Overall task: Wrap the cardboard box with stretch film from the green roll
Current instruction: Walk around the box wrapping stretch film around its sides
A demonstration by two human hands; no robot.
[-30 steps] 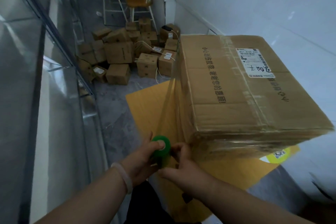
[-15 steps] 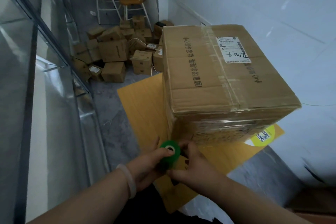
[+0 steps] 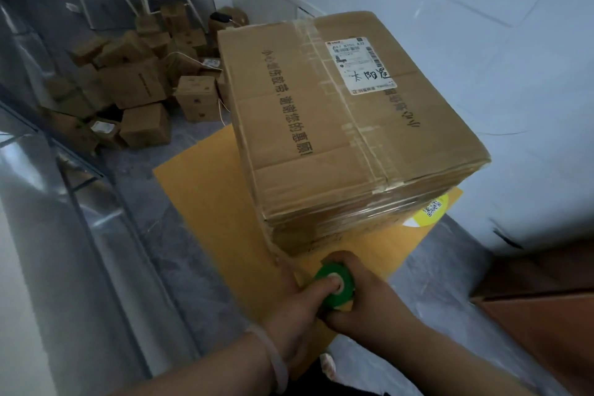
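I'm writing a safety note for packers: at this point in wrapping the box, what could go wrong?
1. The cardboard box juts past the far edge of the small yellow table; a hard film pull might shift or tip it.
2. Both hands, left hand and right hand, pinch the green roll low at the box corner, where the film could snag or tear.

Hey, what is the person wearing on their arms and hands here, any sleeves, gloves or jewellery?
Both forearms are bare, with no sleeves in view and no gloves. The left hand has a thin pale translucent bracelet around the wrist. The right hand shows no rings, watch or band.
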